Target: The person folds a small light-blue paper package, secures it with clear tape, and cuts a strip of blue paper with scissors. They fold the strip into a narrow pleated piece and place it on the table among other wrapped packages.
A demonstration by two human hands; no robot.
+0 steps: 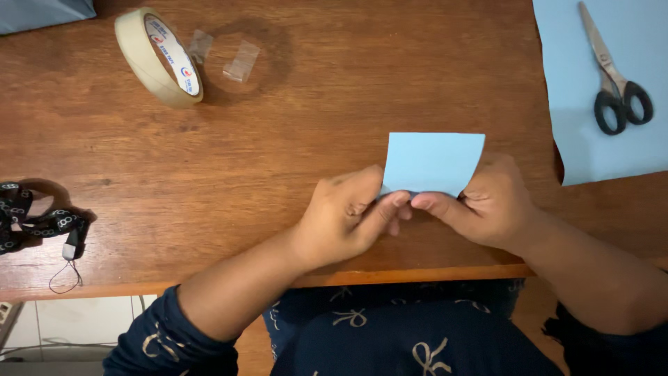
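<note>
A black patterned lanyard [38,226] lies at the left edge of the wooden table [313,125], and a roll of tape [159,57] stands near two clear tape strips [223,56]. Near the front edge, the left hand [344,216] and right hand [483,202] each pinch the lower edge of a small light-blue paper [433,163], thumbs almost meeting. On the right, scissors [614,73] rest on a large blue sheet [612,146].

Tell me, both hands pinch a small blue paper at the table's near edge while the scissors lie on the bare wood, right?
Not quite. In the head view the scissors lie on a large blue sheet, not bare wood. The rest holds: left hand and right hand pinch the small blue paper.
</note>
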